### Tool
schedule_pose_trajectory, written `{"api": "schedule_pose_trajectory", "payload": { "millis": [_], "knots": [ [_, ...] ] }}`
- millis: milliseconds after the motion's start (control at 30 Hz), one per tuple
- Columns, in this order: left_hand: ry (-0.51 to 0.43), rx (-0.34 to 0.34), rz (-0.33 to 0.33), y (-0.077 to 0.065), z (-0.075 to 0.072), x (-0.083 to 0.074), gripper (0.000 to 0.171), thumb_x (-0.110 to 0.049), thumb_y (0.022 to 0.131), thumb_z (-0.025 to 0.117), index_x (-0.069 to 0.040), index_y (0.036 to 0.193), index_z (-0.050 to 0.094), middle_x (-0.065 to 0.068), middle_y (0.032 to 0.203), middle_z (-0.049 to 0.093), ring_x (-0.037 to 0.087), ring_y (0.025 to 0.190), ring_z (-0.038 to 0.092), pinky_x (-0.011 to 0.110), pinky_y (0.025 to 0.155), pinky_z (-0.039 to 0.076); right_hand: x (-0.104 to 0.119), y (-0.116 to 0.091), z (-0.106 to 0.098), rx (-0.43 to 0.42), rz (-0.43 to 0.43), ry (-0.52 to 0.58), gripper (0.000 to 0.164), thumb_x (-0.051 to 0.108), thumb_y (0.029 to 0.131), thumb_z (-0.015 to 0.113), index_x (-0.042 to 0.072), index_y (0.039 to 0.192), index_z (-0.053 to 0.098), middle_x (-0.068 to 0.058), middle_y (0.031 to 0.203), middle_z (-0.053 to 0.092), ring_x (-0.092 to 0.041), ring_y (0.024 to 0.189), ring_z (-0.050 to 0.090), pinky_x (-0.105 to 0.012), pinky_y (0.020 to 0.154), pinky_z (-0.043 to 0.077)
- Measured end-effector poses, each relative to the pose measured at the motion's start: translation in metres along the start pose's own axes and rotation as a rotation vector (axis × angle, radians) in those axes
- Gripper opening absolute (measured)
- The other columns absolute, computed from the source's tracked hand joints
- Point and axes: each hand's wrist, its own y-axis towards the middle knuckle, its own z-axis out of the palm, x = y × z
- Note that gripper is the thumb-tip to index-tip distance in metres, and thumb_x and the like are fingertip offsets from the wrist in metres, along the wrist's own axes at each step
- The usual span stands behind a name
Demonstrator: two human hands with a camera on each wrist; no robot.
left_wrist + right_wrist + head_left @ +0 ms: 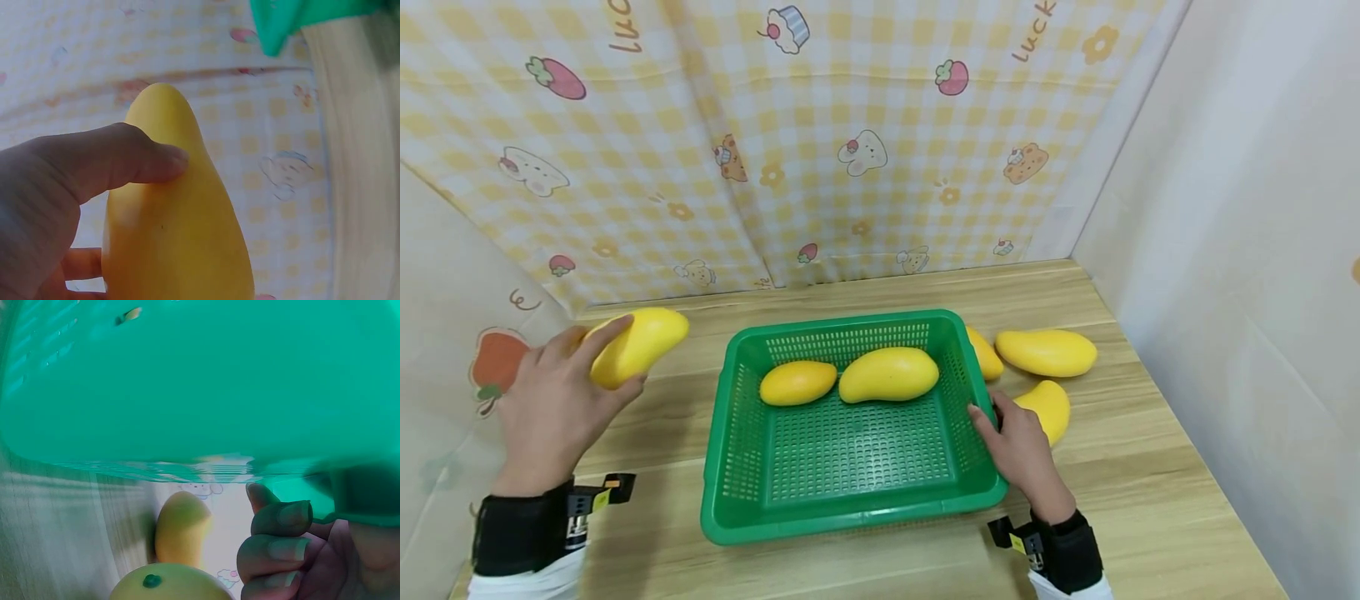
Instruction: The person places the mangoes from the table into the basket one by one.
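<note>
My left hand (561, 400) grips a yellow mango (643, 342) up in the air, left of the green basket (857, 525). The left wrist view shows the thumb lying across this mango (178, 231), with its narrow end beyond the thumb. On the other side, my right hand (1022, 450) holds the basket's right rim, thumb over the inside and fingers curled under the outer edge, as the right wrist view of the basket (187, 394) shows. Inside the basket lie a small orange-yellow mango (797, 383) and a larger yellow mango (889, 375).
Right of the basket, on the wooden table (1150, 483), lie a yellow mango (1047, 352), another mango (1048, 408) beside my right hand, and a third mango (985, 354) partly hidden by the basket. A checked cloth (820, 200) hangs behind; pale walls stand at both sides.
</note>
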Motion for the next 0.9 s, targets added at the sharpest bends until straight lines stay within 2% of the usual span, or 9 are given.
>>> {"api": "schedule_pose_trajectory", "payload": {
  "millis": [233, 433, 667, 900],
  "knots": [
    [-0.043, -0.057, 0.112, 0.01, -0.003, -0.023, 0.076, -0.017, 0.065, 0.084, -0.016, 0.135, 0.055, 0.028, 0.114, 0.054, 0.055, 0.091, 0.046, 0.061, 0.062, 0.039, -0.002, 0.001, 0.0, -0.014, -0.003, -0.005, 0.033, 0.034, 0.099, 0.054, 0.006, 0.111, 0.064, -0.003, 0.075, 0.059, -0.013, 0.065, 0.055, -0.03, 0.057, 0.046],
    [-0.036, -0.086, 0.154, 0.017, 0.002, -0.039, 0.073, -0.019, 0.065, 0.083, -0.017, 0.133, 0.057, 0.026, 0.116, 0.055, 0.053, 0.093, 0.049, 0.059, 0.056, 0.041, 0.0, 0.0, 0.001, -0.001, 0.003, 0.001, 0.034, 0.035, 0.099, 0.053, 0.005, 0.111, 0.063, -0.003, 0.076, 0.059, -0.014, 0.066, 0.055, -0.03, 0.056, 0.046],
    [-0.019, -0.047, 0.198, 0.02, 0.008, -0.061, 0.071, -0.023, 0.068, 0.078, -0.02, 0.135, 0.054, 0.023, 0.118, 0.055, 0.048, 0.093, 0.051, 0.057, 0.047, 0.043, 0.0, 0.0, 0.001, -0.006, 0.005, 0.001, 0.032, 0.034, 0.099, 0.054, 0.005, 0.11, 0.063, -0.002, 0.075, 0.058, -0.013, 0.065, 0.055, -0.03, 0.056, 0.046],
    [-0.058, 0.035, 0.245, 0.021, 0.012, -0.084, 0.082, -0.024, 0.068, 0.082, -0.015, 0.141, 0.045, 0.022, 0.118, 0.055, 0.048, 0.097, 0.052, 0.059, 0.05, 0.046, 0.001, 0.001, 0.0, -0.006, 0.011, -0.004, 0.032, 0.033, 0.098, 0.054, 0.005, 0.11, 0.063, -0.002, 0.075, 0.059, -0.013, 0.065, 0.055, -0.03, 0.056, 0.046]
  ]
}}
